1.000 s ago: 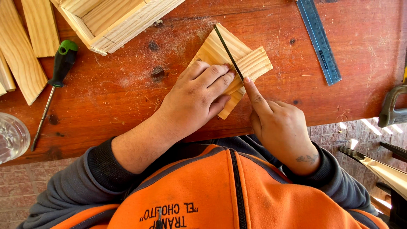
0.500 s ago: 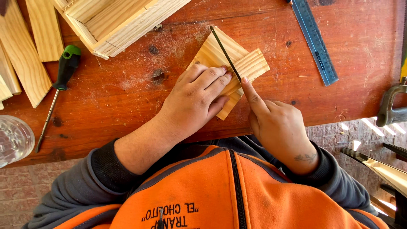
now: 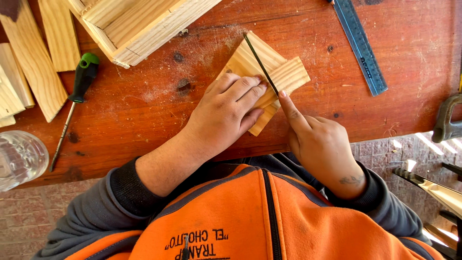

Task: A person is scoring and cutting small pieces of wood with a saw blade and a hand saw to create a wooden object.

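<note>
Head view shows both hands on a red-brown wooden table (image 3: 394, 110), its surface worn, with dark knots and pale sawdust. The left hand (image 3: 226, 113) lies flat with spread, straight fingers (image 3: 243, 89) pressing down a stack of small pine pieces (image 3: 284, 74); it grasps nothing, it only presses. These pieces are light, square-cut, with clear straight grain, and they sit under and just beyond the left fingertips, near the table edge. The right hand (image 3: 322, 144) is closed around a thin dark blade (image 3: 260, 62), the index finger stretched along it; the handle is hidden inside the palm, so I cannot tell what kind of tool it is. The blade lies slanted across the top of the pine pieces, touching them, just beside the left fingertips.

Well beyond the left fingers stands an open box (image 3: 139, 24) of the same pale wood. Far to the left side of the left hand lie a screwdriver (image 3: 74, 103) with green and black handle and thin metal shaft, several flat wood strips (image 3: 36, 67), and a clear glass (image 3: 19, 159) at the table edge. Beyond the right fingers lies a bluish metal ruler (image 3: 361, 45). The person wears an orange vest (image 3: 269, 221) over grey sleeves.
</note>
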